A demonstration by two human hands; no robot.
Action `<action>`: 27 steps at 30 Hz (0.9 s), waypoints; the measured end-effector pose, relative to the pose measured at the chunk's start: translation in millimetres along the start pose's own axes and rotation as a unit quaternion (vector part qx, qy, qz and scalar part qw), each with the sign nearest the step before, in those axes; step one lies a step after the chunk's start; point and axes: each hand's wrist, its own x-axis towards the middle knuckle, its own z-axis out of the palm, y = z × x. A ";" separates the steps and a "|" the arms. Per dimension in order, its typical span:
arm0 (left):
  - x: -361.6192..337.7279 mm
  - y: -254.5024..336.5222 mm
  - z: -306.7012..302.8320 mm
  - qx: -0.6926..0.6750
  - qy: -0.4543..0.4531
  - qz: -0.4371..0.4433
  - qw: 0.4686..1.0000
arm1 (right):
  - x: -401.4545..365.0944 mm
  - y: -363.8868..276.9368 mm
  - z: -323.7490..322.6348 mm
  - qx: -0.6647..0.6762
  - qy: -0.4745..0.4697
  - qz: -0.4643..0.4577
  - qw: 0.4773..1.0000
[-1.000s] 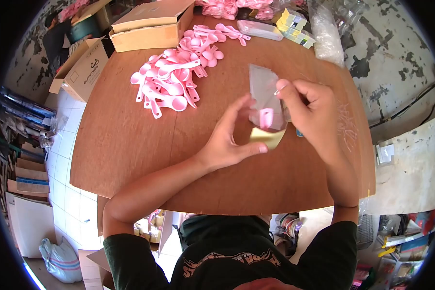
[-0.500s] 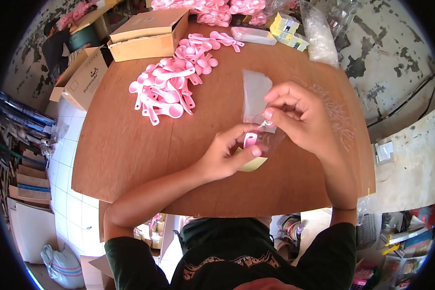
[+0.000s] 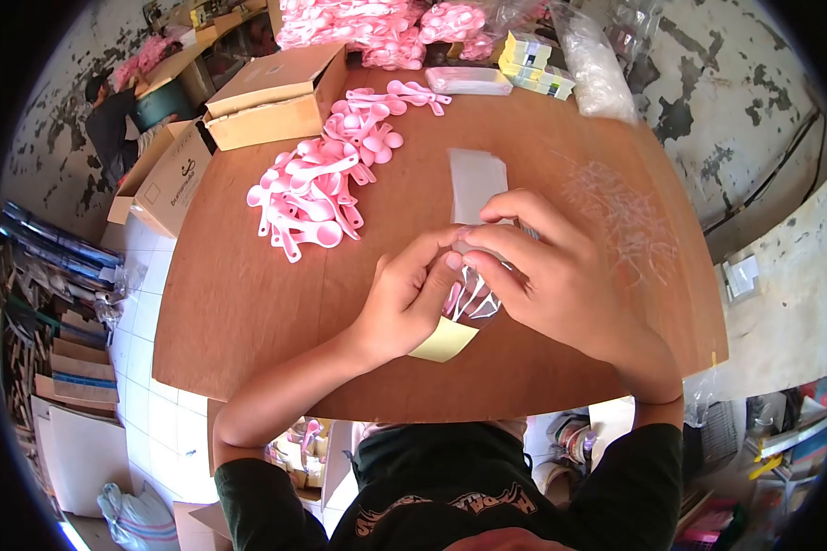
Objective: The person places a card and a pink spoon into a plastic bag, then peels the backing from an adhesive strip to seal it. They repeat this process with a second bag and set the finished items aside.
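Observation:
My left hand (image 3: pixel 409 289) and my right hand (image 3: pixel 551 275) meet over the middle of the table, their fingertips pinched together on the top of a clear plastic bag (image 3: pixel 476 298). Part of a pink spoon (image 3: pixel 452 296) shows through the plastic near my left thumb. Below the bag lies a pale yellow card (image 3: pixel 445 340). Just beyond my fingers is a stack of flat clear bags (image 3: pixel 478 184). A heap of pink spoons (image 3: pixel 317 184) spreads over the table's left half.
A cardboard box (image 3: pixel 276 96) stands behind the heap. Yellow card packs (image 3: pixel 536 66) and a large plastic bag (image 3: pixel 593 64) sit at the back. Thin clear strips (image 3: pixel 625 216) are scattered right. A person (image 3: pixel 112 129) is at the far left.
Both hands have come together at the bag's top, with my right hand lower and closer to my left. The yellow card shows more. The whole view has shifted slightly.

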 end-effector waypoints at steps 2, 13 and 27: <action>0.5 8.5 -2.6 0.116 -0.046 -0.001 0.992 | -3.2 3.4 -0.7 -0.025 0.008 -0.010 1.000; -11.2 20.9 14.8 0.184 -0.164 0.011 0.969 | -32.9 -3.3 0.9 -0.176 -0.006 -0.066 0.982; -9.6 2.6 -6.1 -0.052 -0.068 -0.112 0.990 | -95.0 181.9 -26.7 0.198 0.147 0.502 0.829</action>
